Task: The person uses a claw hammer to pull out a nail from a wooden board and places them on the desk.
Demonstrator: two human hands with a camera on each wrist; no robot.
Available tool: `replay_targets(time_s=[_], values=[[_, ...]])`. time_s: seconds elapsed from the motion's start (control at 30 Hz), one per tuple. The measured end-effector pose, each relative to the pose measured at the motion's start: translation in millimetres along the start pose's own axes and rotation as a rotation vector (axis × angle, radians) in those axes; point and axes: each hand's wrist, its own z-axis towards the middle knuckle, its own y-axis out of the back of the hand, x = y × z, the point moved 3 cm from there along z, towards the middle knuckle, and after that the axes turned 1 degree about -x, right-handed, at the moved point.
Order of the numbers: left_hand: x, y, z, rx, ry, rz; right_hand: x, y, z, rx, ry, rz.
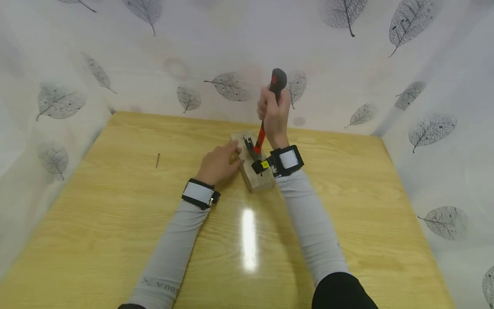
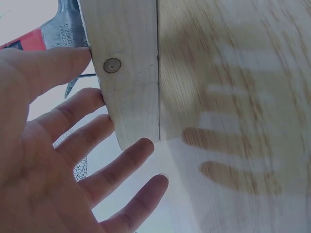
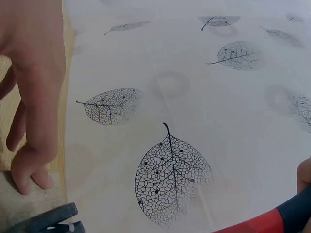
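Note:
My right hand (image 1: 275, 113) grips the black and red handle of a claw hammer (image 1: 260, 138), which stands steeply over a wooden block (image 1: 259, 182). In the left wrist view the hammer's metal head (image 2: 63, 29) lies against the block (image 2: 131, 97), and a thin nail shank (image 2: 87, 75) sticks out beside the claw; whether the claw grips it I cannot tell. Fingers and thumb of my left hand (image 1: 219, 165) touch the block's left side, the other fingers loosely extended. A round metal disc (image 2: 112, 65) sits in the block's face.
A loose nail (image 1: 158, 160) lies on the wooden table (image 1: 115, 214), left of the block. Behind the table and along both sides hangs a pale covering (image 1: 154, 64) with a leaf print. Light reflects off the tabletop in front of the block.

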Motion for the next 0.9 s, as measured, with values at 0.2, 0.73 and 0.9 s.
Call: replay_targets(time_s=[0.2,0.73,0.9], values=[[1.7,-0.7,1.2,-0.022,-0.005,-0.02,5,-9,-13.0,0.014,0.05,-0.009],[8.4,3.4,0.7,0.023,0.02,-0.107,43,15,-45.1,-0.092,0.224,0.103],[9.5,0.8,1.3,0.03,0.023,-0.12,53,20,-66.3,-0.135,0.251,0.112]])
